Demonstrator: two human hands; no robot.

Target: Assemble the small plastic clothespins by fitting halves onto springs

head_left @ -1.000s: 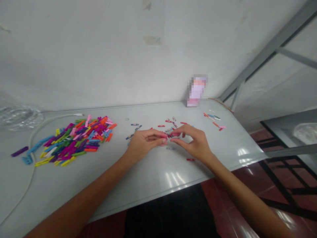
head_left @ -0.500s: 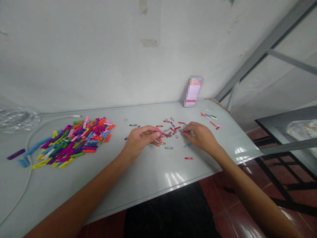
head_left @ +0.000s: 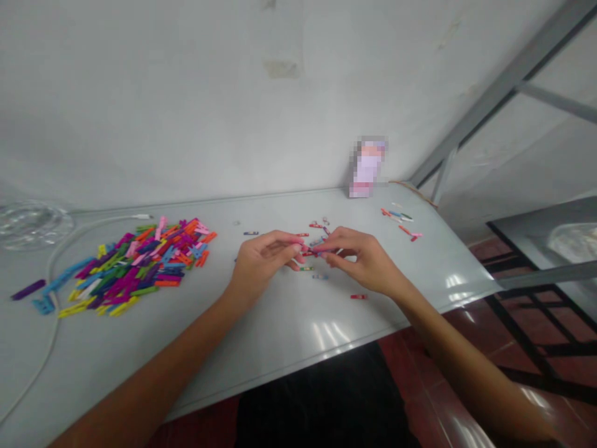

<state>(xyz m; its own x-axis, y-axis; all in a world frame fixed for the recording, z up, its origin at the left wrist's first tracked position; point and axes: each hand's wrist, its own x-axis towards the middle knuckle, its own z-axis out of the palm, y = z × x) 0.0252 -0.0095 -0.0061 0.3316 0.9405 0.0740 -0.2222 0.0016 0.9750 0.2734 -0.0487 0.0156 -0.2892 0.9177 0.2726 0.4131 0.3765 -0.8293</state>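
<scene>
My left hand (head_left: 263,261) is closed in a pinch at the middle of the table, its fingertips on a small clothespin piece that the fingers mostly hide. My right hand (head_left: 359,255) has come up against it from the right, thumb and forefinger pressed together at the same piece. Whatever the right fingertips hold is too small to make out. Below and around the fingertips lie several small clothespin pieces, among them a green one (head_left: 306,269), a pale blue one (head_left: 319,277) and a red one (head_left: 359,297). A dark blue piece (head_left: 250,233) rests behind my left hand.
A heap of coloured clothespins (head_left: 135,267) covers the table's left side, beside a white cable (head_left: 51,267) and clear plastic (head_left: 32,224). Several loose pieces (head_left: 410,232) lie at the right. A blurred pink box (head_left: 366,171) stands against the wall; a metal frame (head_left: 485,118) rises at the right.
My right hand has moved left, from beside the loose pieces to my left hand's fingertips. My left hand has stayed nearly in place, still pinching. The view has shifted slightly.
</scene>
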